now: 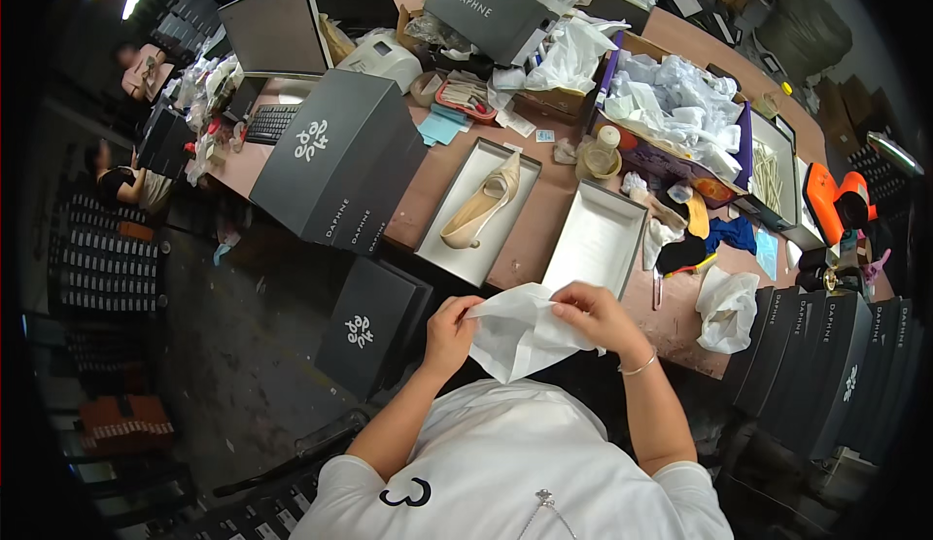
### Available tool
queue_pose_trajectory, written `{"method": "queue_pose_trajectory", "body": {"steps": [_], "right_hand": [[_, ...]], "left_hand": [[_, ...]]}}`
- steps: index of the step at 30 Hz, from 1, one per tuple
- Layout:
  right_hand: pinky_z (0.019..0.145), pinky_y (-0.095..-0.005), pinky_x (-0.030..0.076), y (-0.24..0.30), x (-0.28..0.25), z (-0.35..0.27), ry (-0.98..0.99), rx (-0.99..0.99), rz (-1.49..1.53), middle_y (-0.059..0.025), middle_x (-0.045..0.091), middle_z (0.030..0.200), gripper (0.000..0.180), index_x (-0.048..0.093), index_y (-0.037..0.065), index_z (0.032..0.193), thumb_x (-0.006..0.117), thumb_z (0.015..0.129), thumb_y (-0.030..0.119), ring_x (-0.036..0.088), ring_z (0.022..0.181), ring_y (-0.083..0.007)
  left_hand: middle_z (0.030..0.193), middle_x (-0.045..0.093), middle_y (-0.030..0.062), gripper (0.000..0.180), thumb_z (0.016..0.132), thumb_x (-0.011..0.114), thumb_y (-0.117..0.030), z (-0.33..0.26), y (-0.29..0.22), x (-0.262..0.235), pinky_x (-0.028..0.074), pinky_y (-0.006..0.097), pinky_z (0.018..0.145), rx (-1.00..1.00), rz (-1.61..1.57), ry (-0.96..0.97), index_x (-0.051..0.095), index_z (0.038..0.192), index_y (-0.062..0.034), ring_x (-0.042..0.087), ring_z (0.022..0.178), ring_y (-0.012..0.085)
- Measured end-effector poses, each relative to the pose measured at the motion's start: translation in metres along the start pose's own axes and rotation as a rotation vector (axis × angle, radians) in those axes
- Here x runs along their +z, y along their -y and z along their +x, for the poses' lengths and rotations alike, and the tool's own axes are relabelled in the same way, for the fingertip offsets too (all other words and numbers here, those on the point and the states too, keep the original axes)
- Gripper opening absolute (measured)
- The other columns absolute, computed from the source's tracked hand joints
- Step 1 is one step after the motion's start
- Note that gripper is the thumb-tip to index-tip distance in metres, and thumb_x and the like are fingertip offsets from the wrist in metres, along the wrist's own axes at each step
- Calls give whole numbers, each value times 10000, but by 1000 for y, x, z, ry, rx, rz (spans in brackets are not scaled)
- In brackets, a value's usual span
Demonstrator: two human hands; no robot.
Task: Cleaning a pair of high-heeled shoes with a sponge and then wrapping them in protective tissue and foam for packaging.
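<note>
Between my two hands a sheet of white tissue paper (520,331) is held at the table's near edge, just in front of my body. My left hand (450,334) pinches its left corner. With thumb and fingers, my right hand (593,314) grips the upper right side. Beyond the paper stands a white-lined shoebox tray (607,224), its inside bare where it shows. To the left of it, another shoebox tray (498,248) holds a beige heeled shoe (483,205) lying on its side.
A stack of dark shoeboxes (335,161) stands left, near a monitor (272,30) and keyboard (270,124). Crumpled tissue fills a purple box (671,103) at the back right. An orange tape dispenser (824,195) and more shoeboxes (807,355) are at the right. Two people sit far left.
</note>
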State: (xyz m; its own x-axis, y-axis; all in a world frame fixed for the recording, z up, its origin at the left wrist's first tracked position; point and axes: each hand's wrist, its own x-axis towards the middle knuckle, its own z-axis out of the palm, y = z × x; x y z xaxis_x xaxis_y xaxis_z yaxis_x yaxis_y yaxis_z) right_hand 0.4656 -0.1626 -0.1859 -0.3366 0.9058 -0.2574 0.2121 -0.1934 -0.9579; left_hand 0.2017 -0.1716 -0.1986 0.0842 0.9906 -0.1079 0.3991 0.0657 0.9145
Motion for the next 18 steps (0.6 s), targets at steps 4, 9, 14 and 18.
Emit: {"method": "queue_pose_trajectory", "body": {"steps": [4,9,14,18], "right_hand": [[709,-297,516,35,2,73,-165,-82,-62,-154,546,1199,488,525,-26,1232,680,868,260,630,841,-173],[811,-446,516,-19,92,197,-91,-77,-612,-251,521,1145,721,500,32,1234,732,738,501,630,908,-412],[756,-447,529,-43,89,192,-186,-79,-566,-223,576,1034,516,641,-18,930,710,725,451,643,843,-387],[898,-413,460,-19,24,115,-172,-244,-261,-226,548,1159,545,590,-74,1038,652,743,380,556,1053,-370]], "left_hand": [[913,627,106,152,885,530,-23,-16,34,-13,469,271,763,-3,-164,-105,599,1009,32,598,836,172],[914,605,19,134,861,590,-44,-20,3,-54,468,241,764,-96,-281,-475,581,988,-4,559,835,93],[1066,638,118,316,870,535,-47,-5,-44,-89,504,286,817,49,-396,-672,571,1178,14,632,916,184],[1025,659,119,225,860,529,-44,38,-41,-82,514,294,779,325,68,-502,643,1027,57,642,878,186]]}}
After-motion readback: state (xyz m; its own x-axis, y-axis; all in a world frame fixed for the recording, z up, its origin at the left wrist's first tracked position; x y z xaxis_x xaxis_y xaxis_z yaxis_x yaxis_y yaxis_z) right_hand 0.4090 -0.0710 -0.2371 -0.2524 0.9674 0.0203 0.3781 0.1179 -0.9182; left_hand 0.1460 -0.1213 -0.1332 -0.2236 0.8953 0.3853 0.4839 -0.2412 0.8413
